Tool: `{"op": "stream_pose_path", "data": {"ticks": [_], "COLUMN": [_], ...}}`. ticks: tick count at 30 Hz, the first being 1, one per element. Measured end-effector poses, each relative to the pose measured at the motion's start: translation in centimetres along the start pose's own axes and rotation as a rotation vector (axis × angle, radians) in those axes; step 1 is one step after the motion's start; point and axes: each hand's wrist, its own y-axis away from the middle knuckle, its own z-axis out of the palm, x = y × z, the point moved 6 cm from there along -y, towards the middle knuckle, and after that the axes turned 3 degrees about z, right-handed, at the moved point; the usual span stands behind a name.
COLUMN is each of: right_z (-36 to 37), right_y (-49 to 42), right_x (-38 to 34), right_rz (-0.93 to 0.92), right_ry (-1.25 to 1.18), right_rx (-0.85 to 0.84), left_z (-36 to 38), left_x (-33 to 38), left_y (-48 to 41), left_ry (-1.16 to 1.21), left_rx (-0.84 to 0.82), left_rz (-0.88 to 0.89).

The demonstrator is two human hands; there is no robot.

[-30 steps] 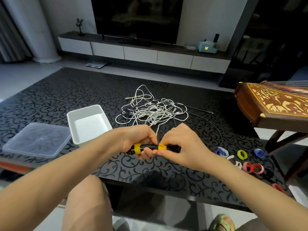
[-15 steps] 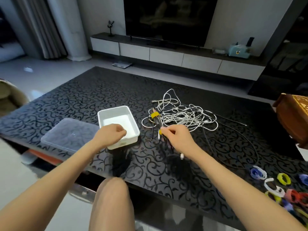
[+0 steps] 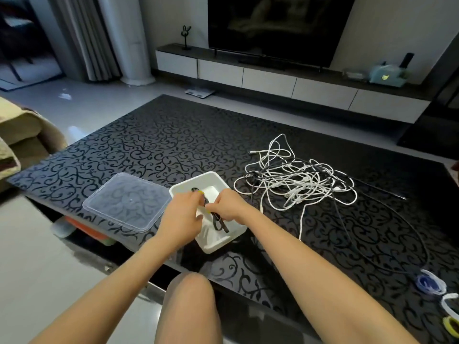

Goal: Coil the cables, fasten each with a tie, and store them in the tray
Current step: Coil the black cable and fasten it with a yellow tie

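The black cable bundle sits low inside the white tray, the left hand and right hand each pinching it with curled fingers near a yellow tie. Light and springy, I judge; the tied spots give the firmest hold.

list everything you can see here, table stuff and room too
table: one, black scroll pattern, centre
tray: one, white, table's front edge
coiled cable: one, black with yellow ties, in the tray
lid: one, clear, left of the tray
loose cables: tangled pile, mostly white, right of the tray
loose ties: at least three, blue, white, yellow, table's right corner
television: one, black, far wall
cabinet: one, white, below the television
left hand: one, holds the coiled cable's far end
right hand: one, pinches the coiled cable near a yellow tie
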Motion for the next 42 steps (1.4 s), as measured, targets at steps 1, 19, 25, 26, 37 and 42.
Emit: {"op": "stream_pose_path", "data": {"ticks": [1,19,25,26,37,42], "right_z": [0.6,1.6,1.7,1.9,3.2,0.4], "right_y": [0.1,1.6,0.9,0.8,-0.8,3.0], "right_x": [0.0,1.0,0.4,0.5,0.6,0.1], "right_rz": [-0.013,-0.038,-0.071,-0.066,0.057,-0.179], "right_ry": [-0.022,0.413,0.737,0.783,1.212,0.949], "right_rx": [-0.042,0.085,0.282,0.294,0.208,0.370], "left_z": [0.2,2.9,4.1,4.2,5.8,2.7], "left_x": [0.2,-1.0,-1.7,-1.9,-1.7,-0.7], "left_y": [-0.3,-6.1,-6.2,-6.1,-4.0,-5.0], "left_ry": [-0.157,-0.717,-0.667,-0.639,-0.176,-0.039], "left_rx": [0.004,-0.308,-0.352,-0.332,-0.509,-0.358], "left_rz": [0.123,0.568,0.436,0.415,0.167,0.080]}}
